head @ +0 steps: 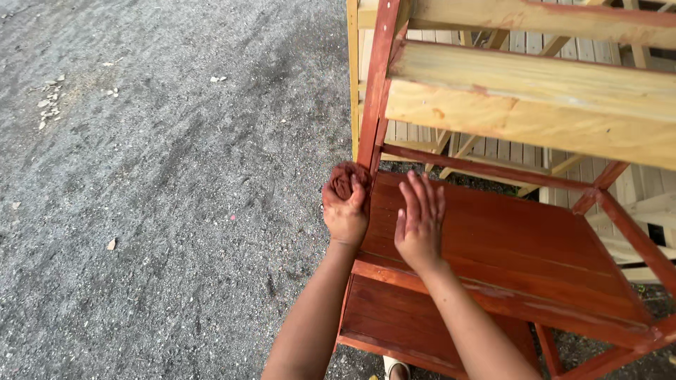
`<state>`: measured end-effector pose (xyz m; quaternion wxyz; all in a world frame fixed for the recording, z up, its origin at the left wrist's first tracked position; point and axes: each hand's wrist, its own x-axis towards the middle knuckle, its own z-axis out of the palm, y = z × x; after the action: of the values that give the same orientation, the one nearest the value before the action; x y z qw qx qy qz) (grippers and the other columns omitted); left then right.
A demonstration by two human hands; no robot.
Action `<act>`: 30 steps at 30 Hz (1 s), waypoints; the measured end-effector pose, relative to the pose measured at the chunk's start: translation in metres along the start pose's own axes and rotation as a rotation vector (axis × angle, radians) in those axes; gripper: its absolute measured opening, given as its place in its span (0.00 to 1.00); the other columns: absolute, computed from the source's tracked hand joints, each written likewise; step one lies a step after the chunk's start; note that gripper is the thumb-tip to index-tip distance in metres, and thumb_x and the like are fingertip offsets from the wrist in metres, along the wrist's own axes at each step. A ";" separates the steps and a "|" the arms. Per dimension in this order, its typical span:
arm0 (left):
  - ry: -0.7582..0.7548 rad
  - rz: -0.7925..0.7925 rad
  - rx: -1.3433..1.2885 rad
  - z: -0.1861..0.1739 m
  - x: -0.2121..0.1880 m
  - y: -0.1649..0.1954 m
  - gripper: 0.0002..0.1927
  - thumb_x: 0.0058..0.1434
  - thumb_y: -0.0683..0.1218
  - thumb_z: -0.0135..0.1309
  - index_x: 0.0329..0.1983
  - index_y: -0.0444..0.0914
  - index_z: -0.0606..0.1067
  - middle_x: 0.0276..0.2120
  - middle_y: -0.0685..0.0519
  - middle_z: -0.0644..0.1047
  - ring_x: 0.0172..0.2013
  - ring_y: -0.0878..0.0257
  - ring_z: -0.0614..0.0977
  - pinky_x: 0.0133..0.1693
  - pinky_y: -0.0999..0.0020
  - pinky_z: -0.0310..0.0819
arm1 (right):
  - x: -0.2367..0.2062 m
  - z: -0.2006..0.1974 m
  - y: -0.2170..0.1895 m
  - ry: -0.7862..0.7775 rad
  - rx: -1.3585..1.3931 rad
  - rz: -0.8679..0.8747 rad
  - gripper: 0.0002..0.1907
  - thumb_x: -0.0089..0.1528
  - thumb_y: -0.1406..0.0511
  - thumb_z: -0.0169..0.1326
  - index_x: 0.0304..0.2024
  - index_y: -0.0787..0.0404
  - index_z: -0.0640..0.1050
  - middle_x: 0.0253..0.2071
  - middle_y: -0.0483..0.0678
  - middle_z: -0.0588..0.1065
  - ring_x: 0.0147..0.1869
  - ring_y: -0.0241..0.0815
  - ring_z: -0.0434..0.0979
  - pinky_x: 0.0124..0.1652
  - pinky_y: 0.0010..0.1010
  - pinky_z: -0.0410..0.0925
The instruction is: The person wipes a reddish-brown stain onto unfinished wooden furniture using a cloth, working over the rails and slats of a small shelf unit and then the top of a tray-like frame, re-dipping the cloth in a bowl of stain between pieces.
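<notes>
The left hand [345,211] clenches a reddish-brown stained cloth wad [346,179] (partly hidden) against the red-stained wooden shelf [493,246]; the right hand [420,225] rests flat, released.

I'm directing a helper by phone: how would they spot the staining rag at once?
Find the wooden shelf frame standing on grey gravel; its lower shelf is stained red-brown. At that shelf's near-left corner post, the left hand presses a balled rag. It is the only soft, crumpled thing; the right hand lies flat, empty.
</notes>
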<state>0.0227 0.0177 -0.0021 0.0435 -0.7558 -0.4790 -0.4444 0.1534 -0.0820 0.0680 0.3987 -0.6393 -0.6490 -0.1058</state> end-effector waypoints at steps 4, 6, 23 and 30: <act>-0.024 0.032 -0.029 0.011 -0.053 -0.016 0.26 0.56 0.47 0.61 0.60 0.48 0.73 0.53 0.28 0.70 0.49 0.32 0.77 0.42 0.44 0.77 | -0.062 0.011 -0.007 -0.046 0.043 0.044 0.25 0.64 0.72 0.46 0.65 0.63 0.66 0.73 0.55 0.61 0.80 0.59 0.54 0.74 0.57 0.47; -0.008 0.034 -0.009 0.022 -0.076 -0.020 0.26 0.55 0.47 0.61 0.59 0.48 0.73 0.53 0.28 0.70 0.48 0.32 0.77 0.42 0.42 0.78 | -0.088 0.018 -0.009 -0.035 0.046 0.064 0.25 0.64 0.72 0.46 0.65 0.63 0.66 0.73 0.55 0.61 0.80 0.59 0.55 0.74 0.56 0.49; 0.096 0.007 -0.156 0.007 -0.070 -0.007 0.16 0.64 0.45 0.60 0.53 0.35 0.77 0.58 0.47 0.76 0.59 0.42 0.78 0.59 0.51 0.74 | -0.159 0.028 -0.025 -0.170 -0.008 0.145 0.28 0.59 0.74 0.48 0.63 0.63 0.67 0.72 0.56 0.61 0.79 0.59 0.54 0.73 0.53 0.49; 0.184 -0.077 -0.098 0.009 0.149 0.054 0.16 0.68 0.56 0.55 0.59 0.57 0.71 0.56 0.38 0.70 0.51 0.38 0.78 0.46 0.46 0.78 | -0.095 0.027 -0.024 -0.197 -0.024 0.073 0.31 0.57 0.74 0.50 0.65 0.60 0.66 0.73 0.54 0.58 0.77 0.59 0.53 0.70 0.56 0.48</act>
<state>0.0916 0.0949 0.1185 0.0331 -0.6939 -0.4794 -0.5363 0.1084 -0.1385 -0.0030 0.3288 -0.6745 -0.6600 -0.0357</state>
